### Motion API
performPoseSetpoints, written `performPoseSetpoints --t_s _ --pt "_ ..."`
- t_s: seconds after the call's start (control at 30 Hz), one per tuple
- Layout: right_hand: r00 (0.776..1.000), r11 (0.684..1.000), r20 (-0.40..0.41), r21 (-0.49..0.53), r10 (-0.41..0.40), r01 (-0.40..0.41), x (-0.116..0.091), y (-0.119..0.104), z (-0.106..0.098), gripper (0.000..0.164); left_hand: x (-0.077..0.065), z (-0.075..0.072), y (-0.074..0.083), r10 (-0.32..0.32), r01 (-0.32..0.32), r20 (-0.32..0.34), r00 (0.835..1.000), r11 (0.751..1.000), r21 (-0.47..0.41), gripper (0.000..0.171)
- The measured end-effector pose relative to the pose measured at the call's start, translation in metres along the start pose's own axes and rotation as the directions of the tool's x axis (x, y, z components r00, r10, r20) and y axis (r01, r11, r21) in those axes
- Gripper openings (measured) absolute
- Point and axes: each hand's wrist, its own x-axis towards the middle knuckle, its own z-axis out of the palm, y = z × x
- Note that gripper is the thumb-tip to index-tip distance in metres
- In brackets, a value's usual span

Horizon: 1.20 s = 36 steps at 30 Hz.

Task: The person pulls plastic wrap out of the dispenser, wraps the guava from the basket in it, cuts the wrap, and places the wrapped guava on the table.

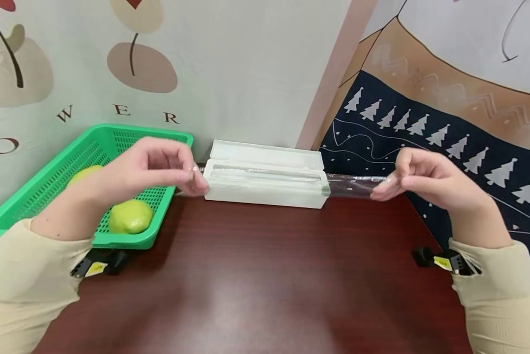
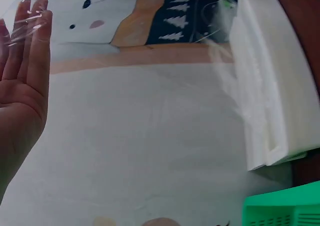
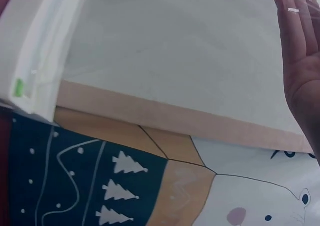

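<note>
A strip of clear plastic wrap point(image 1: 351, 186) spans the gap between the two hands, running level across the head view. Its left end is pinched by the left hand point(image 1: 156, 164) between thumb and fingertips. At the other end, the right hand point(image 1: 428, 177) pinches the wrap the same way. Behind the strip stands a white plastic wrap box point(image 1: 265, 191) with its lid point(image 1: 265, 152) raised. In the left wrist view, shiny film point(image 2: 31, 28) crosses the left fingers. Glints of film point(image 3: 294, 10) lie over the right fingers in the right wrist view.
On the left, a green plastic basket point(image 1: 147, 132) holds a yellow-green lemon point(image 1: 131, 216) and another lemon point(image 1: 84, 173) partly behind the left wrist. Everything stands on a dark red-brown table point(image 1: 265, 275). A printed cloth point(image 1: 256, 73) hangs behind, close to the box.
</note>
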Motion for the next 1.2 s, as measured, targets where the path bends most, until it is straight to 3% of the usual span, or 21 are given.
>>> performPoseSetpoints --t_s 0.23,0.43,0.63,0.77,0.87,1.0,1.07,1.2 --pt "0.980 0.988 0.138 -0.076 0.140 -0.131 -0.017 0.014 0.018 0.015 -0.025 0.024 -0.020 -0.066 0.069 0.149 0.987 0.998 -0.015 0.019" --pt "0.938 0.965 0.235 -0.119 0.254 -0.232 -0.029 0.031 0.037 0.027 -0.039 0.042 -0.035 -0.111 0.128 0.221 0.969 0.990 -0.064 0.017" --pt "0.903 0.947 0.284 -0.087 0.322 -0.310 -0.036 0.053 0.055 0.022 -0.055 0.056 -0.057 -0.206 0.249 0.267 0.941 0.959 -0.138 0.019" --pt "0.857 0.903 0.290 -0.073 0.426 -0.424 -0.044 0.069 0.070 0.016 -0.066 0.066 -0.075 -0.267 0.318 0.282 0.922 0.935 -0.155 0.027" --pt "0.811 0.853 0.271 -0.093 0.519 -0.514 -0.050 0.083 0.083 0.015 -0.073 0.074 -0.089 -0.354 0.398 0.282 0.892 0.910 -0.118 0.038" --pt "0.785 0.821 0.241 -0.175 0.570 -0.543 -0.057 0.104 0.102 0.014 -0.080 0.086 -0.107 -0.424 0.460 0.296 0.856 0.886 -0.059 0.043" --pt "0.784 0.810 0.220 -0.255 0.580 -0.528 -0.059 0.114 0.111 0.012 -0.083 0.092 -0.115 -0.427 0.459 0.310 0.849 0.888 -0.033 0.040" --pt "0.784 0.755 0.170 -0.451 0.596 -0.476 -0.063 0.130 0.127 0.013 -0.087 0.101 -0.127 -0.416 0.422 0.330 0.848 0.905 0.057 0.033"
